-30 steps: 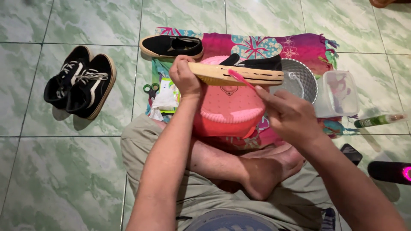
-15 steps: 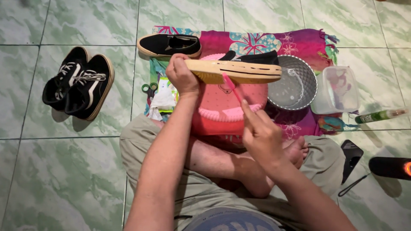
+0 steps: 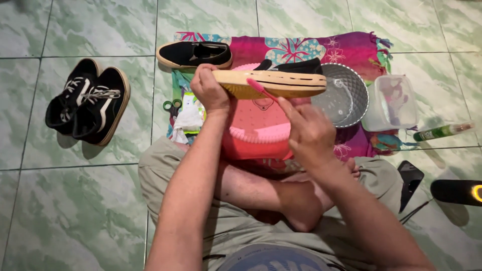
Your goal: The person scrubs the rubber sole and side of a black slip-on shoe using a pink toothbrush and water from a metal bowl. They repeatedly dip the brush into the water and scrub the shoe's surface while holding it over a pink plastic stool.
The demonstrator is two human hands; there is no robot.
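I judge the step in hand to be scrubbing the sole. My left hand [image 3: 210,90] is clamped on the heel of a black slip-on canvas shoe with a tan rubber sole [image 3: 273,80], held sole-side toward me over a pink perforated plastic tub [image 3: 256,125]. My right hand [image 3: 307,133] pinches a pink toothbrush [image 3: 261,90] against the sole edge. Next calls for firm strokes toward three o'clock, the shoe held steady.

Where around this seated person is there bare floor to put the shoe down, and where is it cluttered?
Bare green tile lies below the pair of black sneakers, left of the person's knee, and beyond the cloth's far edge. The cloth is crowded: black slip-on, pink basin, metal bowl, clear container.
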